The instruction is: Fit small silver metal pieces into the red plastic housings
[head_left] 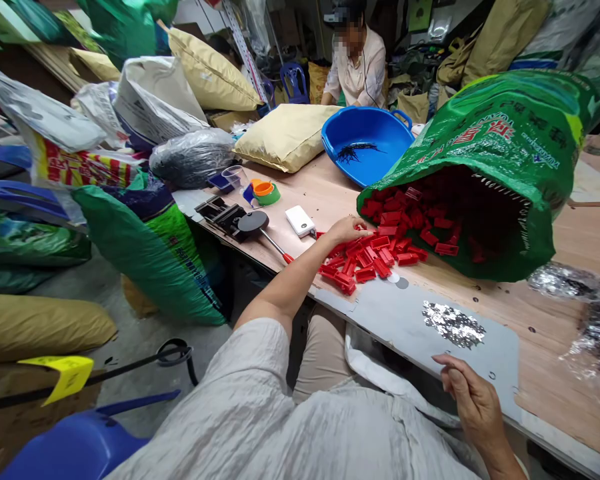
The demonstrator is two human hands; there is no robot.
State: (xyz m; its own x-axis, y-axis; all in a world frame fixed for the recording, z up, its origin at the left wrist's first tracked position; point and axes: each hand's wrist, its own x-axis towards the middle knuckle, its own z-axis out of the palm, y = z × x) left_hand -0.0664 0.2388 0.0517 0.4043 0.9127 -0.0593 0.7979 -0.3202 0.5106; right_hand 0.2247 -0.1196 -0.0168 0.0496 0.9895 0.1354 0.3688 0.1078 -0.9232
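Red plastic parts spill from a green sack onto the table; the left hand rests open on them, while the right hand, loosely curled and empty, hovers at the gray board.

Plywood worktable, items in place: green woven sack on its side at right, mouth facing left, red plastic pieces lying inside it and spilled before it. Behind the spill, round blue plastic basin, dark strands inside; left of basin, cream padded sack. Left of the spill, white rectangular power bank, then round-headed black pan. Near table edge, flat grey sheet bearing silver flakes.
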